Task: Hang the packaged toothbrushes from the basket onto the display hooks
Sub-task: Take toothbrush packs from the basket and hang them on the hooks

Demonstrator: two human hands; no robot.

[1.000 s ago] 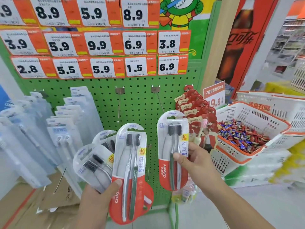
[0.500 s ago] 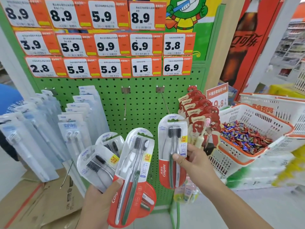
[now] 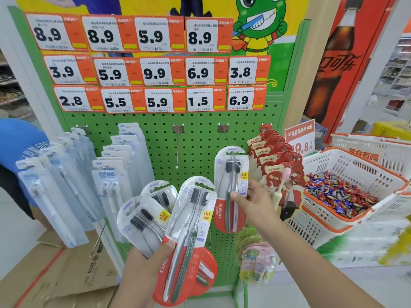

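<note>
My right hand [image 3: 252, 202] pinches a red Colgate twin toothbrush pack [image 3: 230, 187] upright against the green pegboard [image 3: 200, 138]. The pack's top slot sits at the tip of the right bare hook [image 3: 228, 138]. My left hand [image 3: 148, 266] grips a fan of several more toothbrush packs [image 3: 189, 232], low in front of the board. A second bare hook [image 3: 177, 147] sticks out left of the first. No basket of toothbrushes is in view.
Pale blue toothbrush packs [image 3: 111, 178] hang in rows on the left, red canban packs [image 3: 275, 165] on the right. A white and orange basket of sweets [image 3: 355, 174] stands to the right. Cardboard boxes [image 3: 55, 274] lie lower left. Price tags [image 3: 155, 72] cover the board's top.
My right hand has lifted its pack up to the right hook's tip. The left hand's fan of packs stays low, and the view has tilted upward.
</note>
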